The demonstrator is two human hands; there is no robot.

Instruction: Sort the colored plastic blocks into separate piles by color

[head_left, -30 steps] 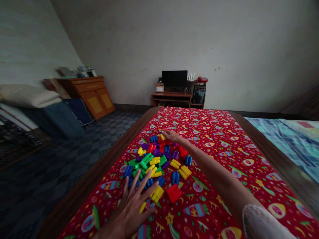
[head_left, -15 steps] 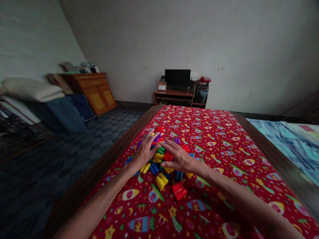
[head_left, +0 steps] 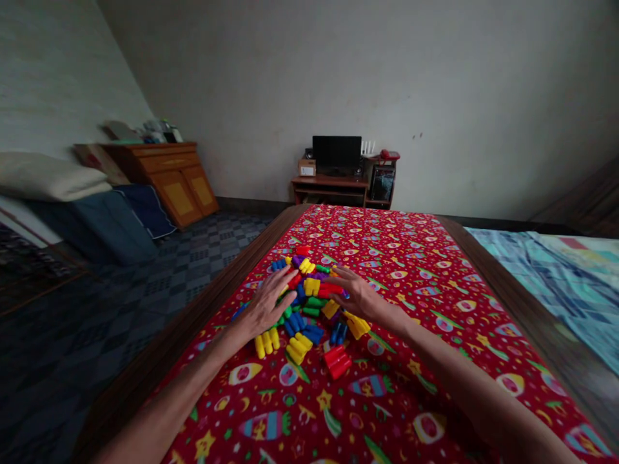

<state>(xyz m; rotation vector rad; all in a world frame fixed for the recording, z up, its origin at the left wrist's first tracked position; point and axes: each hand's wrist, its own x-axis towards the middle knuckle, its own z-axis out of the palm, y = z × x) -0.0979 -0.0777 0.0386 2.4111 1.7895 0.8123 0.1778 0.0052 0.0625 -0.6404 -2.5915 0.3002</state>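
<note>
A loose heap of plastic building blocks in yellow, red, blue, green and purple lies on a red patterned cloth [head_left: 338,412]. My left hand [head_left: 267,304] rests against the heap's left side, fingers stretched out. On the opposite side my right hand [head_left: 356,293] touches the blocks with its fingers extended, the thumb partly hidden. Between the hands are a yellow block [head_left: 312,287] and a green block [head_left: 316,301]. Nearer to me lie a red block [head_left: 337,362], a yellow block [head_left: 298,348] and another yellow block [head_left: 267,343].
The cloth covers a wooden table [head_left: 232,258]. Beyond it stands a desk [head_left: 329,183] with a monitor [head_left: 337,153]. A wooden cabinet [head_left: 181,187] is at the left; a bed with a blue checked sheet [head_left: 522,264] is at the right.
My hands have moved apart, uncovering more of the heap. Blocks between them have shifted and spread. The view has turned slightly to the right.
</note>
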